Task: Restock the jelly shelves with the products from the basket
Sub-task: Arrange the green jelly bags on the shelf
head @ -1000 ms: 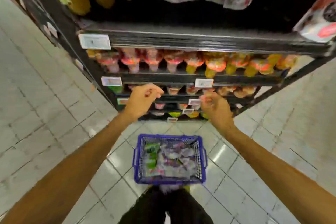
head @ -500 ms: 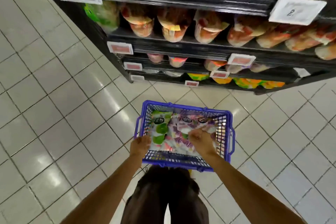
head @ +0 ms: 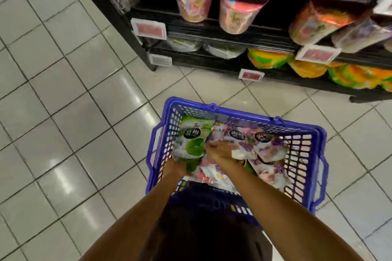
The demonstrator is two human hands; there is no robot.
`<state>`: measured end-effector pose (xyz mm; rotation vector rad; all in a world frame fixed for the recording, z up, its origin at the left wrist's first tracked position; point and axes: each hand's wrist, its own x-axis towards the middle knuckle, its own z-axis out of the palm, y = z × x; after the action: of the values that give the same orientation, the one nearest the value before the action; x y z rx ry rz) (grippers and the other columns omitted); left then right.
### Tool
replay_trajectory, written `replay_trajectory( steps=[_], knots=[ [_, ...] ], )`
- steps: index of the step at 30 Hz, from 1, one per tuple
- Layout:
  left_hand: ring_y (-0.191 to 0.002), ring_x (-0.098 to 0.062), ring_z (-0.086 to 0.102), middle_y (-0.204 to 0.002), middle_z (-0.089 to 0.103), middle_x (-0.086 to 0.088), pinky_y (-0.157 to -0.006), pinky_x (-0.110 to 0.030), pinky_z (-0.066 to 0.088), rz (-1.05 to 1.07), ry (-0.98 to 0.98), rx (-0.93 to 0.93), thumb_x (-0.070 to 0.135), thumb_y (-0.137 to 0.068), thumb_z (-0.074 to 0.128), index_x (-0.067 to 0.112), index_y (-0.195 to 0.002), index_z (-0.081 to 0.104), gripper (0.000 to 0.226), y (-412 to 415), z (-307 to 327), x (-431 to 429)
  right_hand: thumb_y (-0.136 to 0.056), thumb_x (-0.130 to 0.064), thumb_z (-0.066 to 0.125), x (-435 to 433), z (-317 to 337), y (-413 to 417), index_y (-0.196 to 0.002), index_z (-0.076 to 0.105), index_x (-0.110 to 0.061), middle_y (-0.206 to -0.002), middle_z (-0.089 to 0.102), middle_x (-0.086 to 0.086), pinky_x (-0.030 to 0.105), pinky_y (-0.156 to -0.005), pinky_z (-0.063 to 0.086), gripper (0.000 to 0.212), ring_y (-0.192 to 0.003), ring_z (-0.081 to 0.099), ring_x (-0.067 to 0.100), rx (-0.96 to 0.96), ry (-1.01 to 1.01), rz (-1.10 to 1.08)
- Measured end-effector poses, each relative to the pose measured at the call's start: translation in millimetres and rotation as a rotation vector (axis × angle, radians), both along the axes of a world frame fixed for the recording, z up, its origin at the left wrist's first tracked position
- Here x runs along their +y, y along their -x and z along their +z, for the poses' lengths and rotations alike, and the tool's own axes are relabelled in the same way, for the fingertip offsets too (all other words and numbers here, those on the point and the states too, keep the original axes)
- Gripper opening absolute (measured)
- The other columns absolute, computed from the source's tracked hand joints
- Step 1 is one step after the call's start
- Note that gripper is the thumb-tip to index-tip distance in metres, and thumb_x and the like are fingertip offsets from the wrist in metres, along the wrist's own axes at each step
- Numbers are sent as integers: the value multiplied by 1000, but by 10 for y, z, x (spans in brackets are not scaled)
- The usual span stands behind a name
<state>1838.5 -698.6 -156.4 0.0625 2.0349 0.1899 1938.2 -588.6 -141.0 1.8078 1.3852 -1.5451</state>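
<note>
Both hands have gone from the near rim down in among the packets since half a second ago, and the view has dipped closer, so less of the shelving shows.

By size: the grey tiled floor [head: 63, 112]. The black metal shelving unit [head: 212, 27] stands across the top, its lower tiers holding pink tubs and orange-green bags. The blue plastic lattice basket [head: 244, 113] sits on the floor just in front of the shelves and is well filled. Inside it, the purple-and-white foil jelly pouches [head: 269, 148] fill the right and middle, and the green-and-white foil jelly pouch [head: 193, 140] lies against the left wall.

The left hand [head: 175, 167] grips the lower end of the green-and-white foil jelly pouch, fingers curled under it. The right hand [head: 220, 150] lies over the nearest purple pouch with fingers bent down; whether they have closed on it I cannot tell, as blur hides them.

This looks like the pick-up step of another restocking round. Next would be to lift the packets clear of the basket wall and find the matching shelf space, which is not visible from this angle.
</note>
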Motion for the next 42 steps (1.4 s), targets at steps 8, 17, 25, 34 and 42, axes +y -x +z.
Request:
replay_trajectory(
  steps=[8, 17, 25, 34, 42],
  knots=[
    [-114, -35, 60, -129, 58, -24, -90, -34, 53, 169, -10, -27, 17, -97, 55, -7, -133, 47, 44, -85, -191, 16, -89, -27, 66, -1, -112, -59, -84, 75, -7, -83, 71, 9, 32, -68, 54, 23, -75, 67, 22, -6, -89, 108],
    [-103, -33, 65, -118, 67, -16, -87, -38, 55, -117, -32, 89, 18, -98, 51, 10, -128, 61, 32, -83, -158, 58, -98, -25, 56, 110, -92, -352, -63, 53, -9, -73, 59, 9, 23, -55, 41, 38, -67, 58, 22, -78, -111, -43],
    [-71, -23, 63, -81, 67, -8, -57, -27, 48, -393, -90, 193, 39, -94, 57, 4, -90, 70, 37, -119, -239, 203, -80, 5, 58, 143, -217, -848, -98, 48, -20, -92, 52, 1, 28, -55, 46, 33, -69, 51, 18, 131, 52, -916],
    [-124, -27, 56, -131, 59, -12, -110, -38, 42, 157, -69, -146, 19, -58, 94, -1, -133, 47, 91, -72, -419, 239, -85, -24, 75, 254, -157, -841, -91, 73, -15, -89, 70, 1, 31, -56, 57, 12, -63, 65, 21, 48, 50, -802],
    [-115, -30, 60, -126, 62, -16, -100, -44, 50, 154, -100, -122, 11, -56, 93, 3, -130, 52, 85, -157, -234, 50, -66, 15, 79, 172, -106, -928, -122, 49, -19, -111, 67, 22, 47, -81, 59, 72, -68, 71, 30, 242, 43, -924]
  ],
)
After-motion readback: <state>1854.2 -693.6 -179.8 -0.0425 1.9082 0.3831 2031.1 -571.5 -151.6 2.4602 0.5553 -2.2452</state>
